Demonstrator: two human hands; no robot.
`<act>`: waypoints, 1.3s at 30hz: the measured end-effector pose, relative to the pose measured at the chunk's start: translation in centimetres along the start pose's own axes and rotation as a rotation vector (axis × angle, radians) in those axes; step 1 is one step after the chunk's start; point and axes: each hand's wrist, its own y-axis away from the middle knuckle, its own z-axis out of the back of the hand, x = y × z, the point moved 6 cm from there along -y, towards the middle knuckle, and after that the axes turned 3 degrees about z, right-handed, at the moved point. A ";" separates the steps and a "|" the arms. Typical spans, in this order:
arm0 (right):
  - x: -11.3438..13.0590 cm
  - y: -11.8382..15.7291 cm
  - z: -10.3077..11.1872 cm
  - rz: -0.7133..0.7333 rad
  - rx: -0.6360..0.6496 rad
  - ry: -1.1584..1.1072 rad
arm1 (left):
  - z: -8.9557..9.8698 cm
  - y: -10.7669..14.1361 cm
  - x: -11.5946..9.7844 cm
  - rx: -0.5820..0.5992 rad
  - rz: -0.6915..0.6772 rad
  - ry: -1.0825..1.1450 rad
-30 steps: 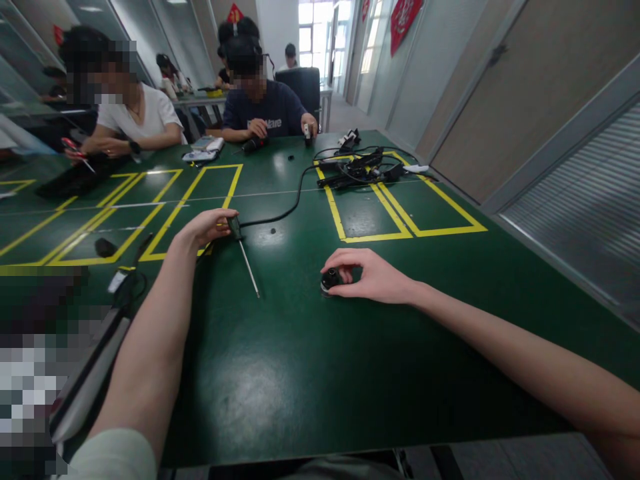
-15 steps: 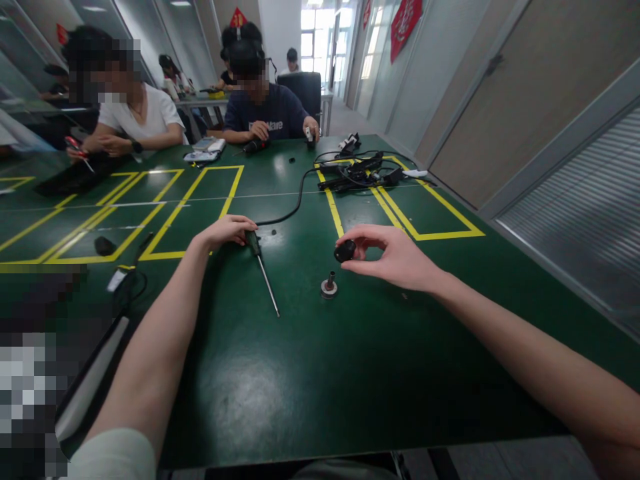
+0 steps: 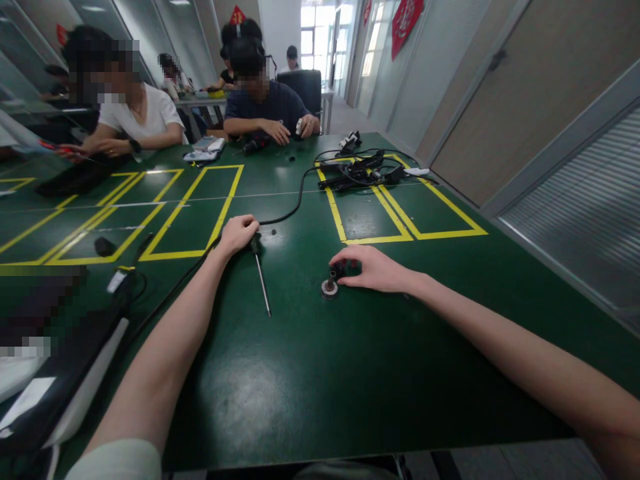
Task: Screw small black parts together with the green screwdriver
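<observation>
My left hand (image 3: 239, 233) is closed around the dark handle of a screwdriver (image 3: 262, 283), whose long metal shaft points toward me over the green table. In my right hand (image 3: 373, 268), thumb and fingers grip a small black round part (image 3: 339, 268), low over the tabletop; whether it touches the table I cannot tell. Just left of those fingertips stands a small metal part (image 3: 329, 288) with a round base and an upright stem. The black part sits right behind and beside this stem, and the fingers partly cover it.
A black cable (image 3: 287, 215) runs from a pile of black parts and cords (image 3: 367, 172) toward my left arm. Yellow tape (image 3: 450, 235) marks rectangles on the table. Two people work across it, near a power drill (image 3: 254, 143). A black case (image 3: 75, 360) lies at my left.
My right hand has lowered the black part toward the metal part. The left hand has turned over the screwdriver handle, and the screwdriver's tip has swung slightly left.
</observation>
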 end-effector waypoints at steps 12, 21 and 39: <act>3.1 1.2 4.5 0.098 -0.065 -0.043 | -0.1 -0.1 0.3 -0.004 0.004 -0.028; 3.3 1.0 2.8 0.255 -0.056 0.044 | -0.5 -0.4 0.4 0.021 -0.033 -0.019; 1.6 0.3 -3.5 0.366 0.056 0.116 | -0.7 -0.2 -0.5 0.006 -0.175 -0.150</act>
